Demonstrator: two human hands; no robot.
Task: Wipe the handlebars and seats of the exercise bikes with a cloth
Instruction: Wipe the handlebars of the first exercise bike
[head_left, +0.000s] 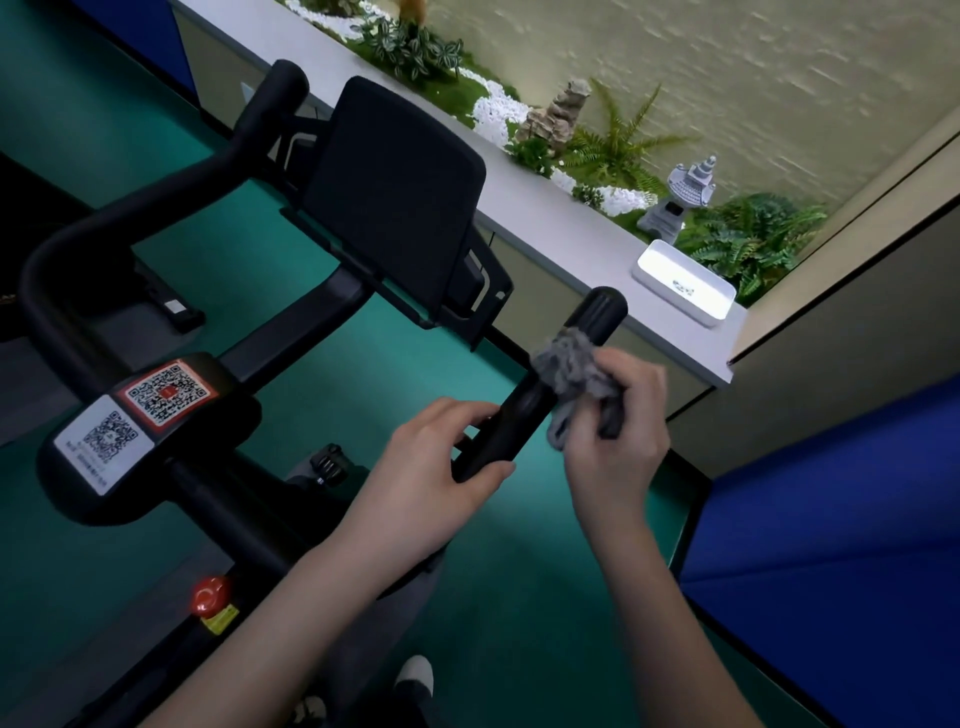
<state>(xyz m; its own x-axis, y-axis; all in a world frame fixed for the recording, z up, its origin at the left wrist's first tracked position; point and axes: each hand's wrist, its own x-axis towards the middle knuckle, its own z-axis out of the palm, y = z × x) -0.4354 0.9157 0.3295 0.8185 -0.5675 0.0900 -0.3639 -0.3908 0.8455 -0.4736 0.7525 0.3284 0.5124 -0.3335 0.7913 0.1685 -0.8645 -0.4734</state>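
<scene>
the handlebars (156, 249) curve in black matte tube across the view, and the right-hand grip (524, 410) is the part in work; the left hand (441, 467) curls loosely round its lower end, likely to steady it; the right hand (618, 431) is closed on a bunched grey cloth (571, 374), nubby and soft, pressed round the bar just below its rounded end; no seat in view.

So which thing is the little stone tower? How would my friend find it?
Look at the long grey ledge running behind the black exercise bike, with a strip of ferns and white pebbles along it. Near its right end sits a glowing white box; the little stone tower stands just behind that. It is the only grey, pagoda-shaped thing with stacked roofs, unlike the brown rock pile further left.
</scene>
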